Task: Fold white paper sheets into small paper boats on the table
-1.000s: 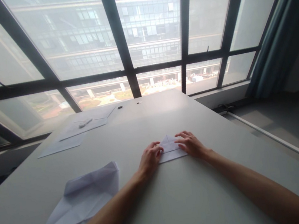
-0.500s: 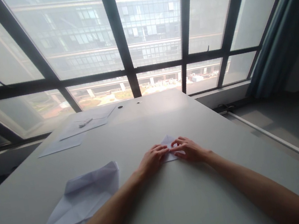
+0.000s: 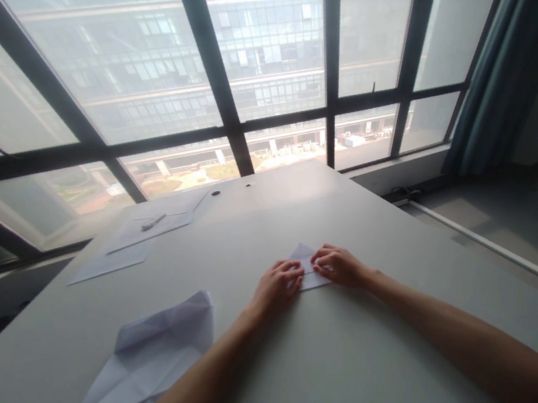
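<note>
Head view: a small folded sheet of white paper [image 3: 314,280] lies on the white tabletop [image 3: 303,365], just below and right of the frame's centre, its pointed end toward the top. Its left side is partly covered by the left hand [image 3: 279,285], fingers slightly bent and close together; its right side by the right hand [image 3: 340,266], fingers more curled. Whether the paper is pinched or merely pressed by either cannot be told. Folds could be set crooked if uneven pressure were applied, and the sheet could be skewed if pushed sideways. At lower left, a large creased sheet [image 3: 155,353], overlapped in view by the left forearm [image 3: 201,393], might be dragged.
</note>
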